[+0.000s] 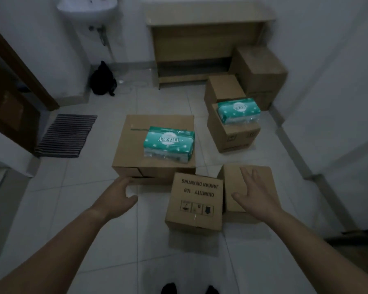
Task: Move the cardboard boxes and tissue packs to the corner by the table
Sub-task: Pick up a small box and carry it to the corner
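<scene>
The left hand (120, 195) reaches low with its fingers curled loosely and nothing in them, the fingertips right at the near bottom corner of the big box (155, 149); whether they touch the cardboard I cannot tell. The right hand (253, 196) is spread wide and flat, palm down, empty, over the plain box (245, 187) at the near right. Just left of that box, touching it, stands the printed box (194, 201), its lettering upside down from here. The big box sits on the tiled floor (72, 209) a little farther out and carries a green tissue pack (168, 144) on the right part of its top. Farther on to the right, a smaller box (234, 133) bears a second tissue pack (238, 110), and behind it stands another box (223, 88). In the far right corner a tall box (261, 68) stands against the wall beside the wooden table (200, 28). To the left of the table a white sink (87, 6) hangs on the wall, a black bag (103, 79) rests on the floor below it, and a striped mat (66, 134) lies by the dark door (11, 96)
</scene>
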